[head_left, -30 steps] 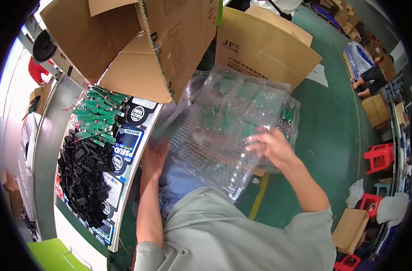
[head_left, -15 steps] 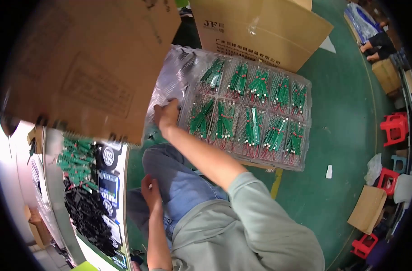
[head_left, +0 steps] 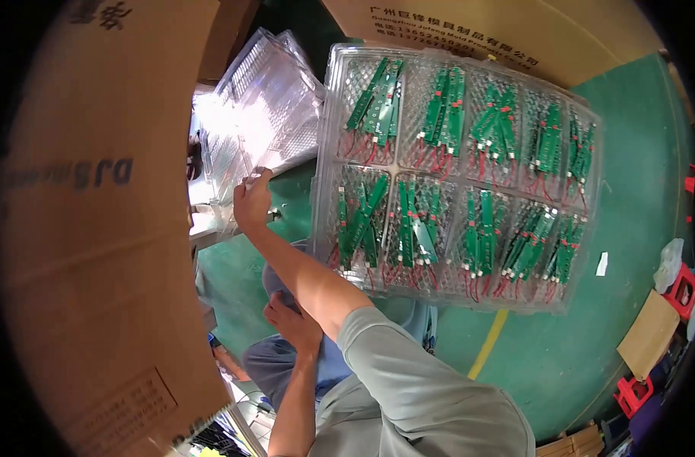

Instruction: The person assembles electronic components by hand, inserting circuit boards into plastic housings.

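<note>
My right hand (head_left: 252, 202) reaches far left with its fingers closed on the near edge of a clear plastic tray (head_left: 286, 133). This tray is tilted, shines with glare and seems to overlap other clear plastic. To its right lies a large clear compartment tray (head_left: 394, 169) filled with bundles of green circuit boards (head_left: 480, 232) with red wires. My left hand (head_left: 292, 324) rests over my knee below my right forearm, fingers loosely bent and apart, with nothing seen in it.
A tall cardboard box (head_left: 103, 228) fills the left side. Another cardboard box (head_left: 507, 30) stands behind the filled tray. On the green floor (head_left: 545, 365) are a yellow line, a white scrap (head_left: 602, 264), a cardboard piece (head_left: 648, 335) and red stools (head_left: 634, 397) at the right.
My view has shifted, bringing the filled tray closer. The clear tray at my right hand now shows tilted and apart from the filled tray. My left hand sits nearer my right forearm.
</note>
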{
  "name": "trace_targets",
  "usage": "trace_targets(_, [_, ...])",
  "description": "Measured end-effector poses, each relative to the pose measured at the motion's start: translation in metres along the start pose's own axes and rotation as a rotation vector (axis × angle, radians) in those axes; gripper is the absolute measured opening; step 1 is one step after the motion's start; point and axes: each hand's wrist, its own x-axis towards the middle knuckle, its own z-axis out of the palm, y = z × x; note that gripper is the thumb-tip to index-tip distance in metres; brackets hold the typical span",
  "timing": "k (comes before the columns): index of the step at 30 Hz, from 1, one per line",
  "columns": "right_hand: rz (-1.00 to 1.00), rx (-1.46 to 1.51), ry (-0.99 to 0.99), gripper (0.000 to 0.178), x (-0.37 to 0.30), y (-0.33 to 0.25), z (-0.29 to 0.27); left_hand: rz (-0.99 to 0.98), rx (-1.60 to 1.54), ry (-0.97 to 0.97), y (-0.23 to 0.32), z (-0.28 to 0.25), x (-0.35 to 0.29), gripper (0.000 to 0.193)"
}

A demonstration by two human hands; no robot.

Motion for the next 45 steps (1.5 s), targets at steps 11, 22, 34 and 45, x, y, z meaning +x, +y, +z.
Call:
trace_targets(11, [0.046,0.083,0.049,0.045,0.072,0.02,0.065,0.017,-0.101,-0.035,-0.008,0.001,0.011,0.044])
trace_targets(22, [-0.037,0.021,0.132,0.046,0.121,0.049,0.088,-0.1,-0.199,-0.011,-0.054,0.009,0.0,0.051])
trace_targets(34, [-0.025,-0.015,0.119,0.043,0.118,0.067,0.096,-0.124,-0.184,0.0,-0.044,0.009,-0.002,0.042])
trace_targets(45, [0.04,0.007,0.162,0.049,0.176,0.063,0.104,-0.129,-0.137,-0.022,-0.052,0.006,-0.009,0.037])
